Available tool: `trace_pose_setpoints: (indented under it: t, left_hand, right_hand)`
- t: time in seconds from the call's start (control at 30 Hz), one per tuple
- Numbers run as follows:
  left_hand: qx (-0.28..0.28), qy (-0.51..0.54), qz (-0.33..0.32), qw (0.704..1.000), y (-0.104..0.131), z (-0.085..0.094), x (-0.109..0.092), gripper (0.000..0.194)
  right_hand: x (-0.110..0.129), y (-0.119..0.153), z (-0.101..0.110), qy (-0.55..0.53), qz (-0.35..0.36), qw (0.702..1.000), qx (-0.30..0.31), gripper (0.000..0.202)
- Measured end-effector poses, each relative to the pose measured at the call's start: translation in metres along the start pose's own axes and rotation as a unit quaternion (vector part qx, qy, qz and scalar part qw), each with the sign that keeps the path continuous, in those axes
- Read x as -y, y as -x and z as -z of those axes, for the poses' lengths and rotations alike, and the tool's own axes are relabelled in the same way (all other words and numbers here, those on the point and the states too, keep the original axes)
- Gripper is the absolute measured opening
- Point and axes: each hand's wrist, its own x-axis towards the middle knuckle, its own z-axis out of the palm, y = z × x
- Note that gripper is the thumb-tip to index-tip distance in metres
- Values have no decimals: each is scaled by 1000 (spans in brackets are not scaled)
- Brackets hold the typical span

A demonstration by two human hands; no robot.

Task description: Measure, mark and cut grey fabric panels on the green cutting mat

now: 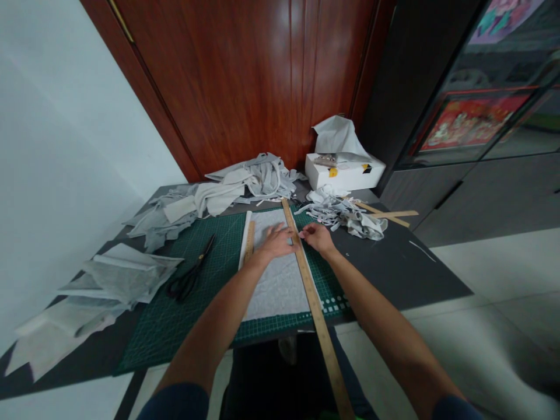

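Note:
A grey-white piece of fabric (275, 286) lies flat on the green cutting mat (175, 321). Along the fabric's right side runs a long wooden ruler (311, 291), its near end jutting past the table edge. My left hand (278, 241) lies with fingers spread on the fabric and presses the ruler's left edge. Just right of the ruler, my right hand (318, 238) pinches a small pale pink piece (301, 234), which looks like tailor's chalk, against the ruler's edge. A short wooden ruler (249, 240) rests on the fabric's left part.
Black scissors (192, 274) lie on the mat's left. Fabric heaps (245, 185) line the back, folded cloth (126, 271) sits at left, and scraps (336, 210) lie at right beside crossed wooden strips (389, 214). A white box (343, 175) stands at the back right.

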Motion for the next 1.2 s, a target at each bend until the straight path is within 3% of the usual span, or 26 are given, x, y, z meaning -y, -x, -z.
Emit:
trace_pose_setpoints:
  t: [0.17, 0.33, 0.67, 0.9, 1.2]
  left_hand:
    - [-43, 28, -10, 999, -1, -6, 8, 29]
    - [-76, 59, -3, 995, 1, -13, 14, 35]
    - [-95, 75, -3, 993, 0, -22, 17, 41]
    - [-104, 72, -7, 992, 1, -24, 17, 35]
    - [-108, 69, -18, 992, -2, -30, 22, 41]
  right_hand:
    - [10, 7, -4, 124, 19, 992, -25, 12]
    - [19, 15, -6, 203, 28, 979, -1, 16]
    - [23, 27, -7, 277, 48, 959, 15, 21]
    - [26, 18, -14, 308, 58, 949, 23, 21]
    - [23, 13, -9, 301, 49, 952, 9, 21]
